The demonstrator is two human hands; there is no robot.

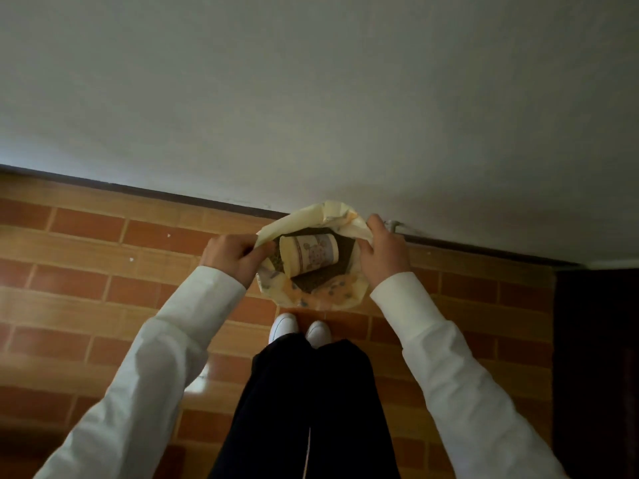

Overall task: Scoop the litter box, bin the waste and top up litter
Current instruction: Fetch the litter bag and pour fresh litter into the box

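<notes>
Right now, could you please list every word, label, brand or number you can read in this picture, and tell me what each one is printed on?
No text can be read.
Cup lying in the bag: a printed pattern only, with any lettering too blurred to read.
Bag, held open by the left hand and right hand: coloured print, no legible words.

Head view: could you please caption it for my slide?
Both hands, left and right, hold open a litter bag with a cup inside.

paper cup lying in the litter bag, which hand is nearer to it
Left. The left hand grips the yellow plastic bag rim right beside the patterned paper cup; the right hand grips the opposite rim, slightly farther off.
</notes>
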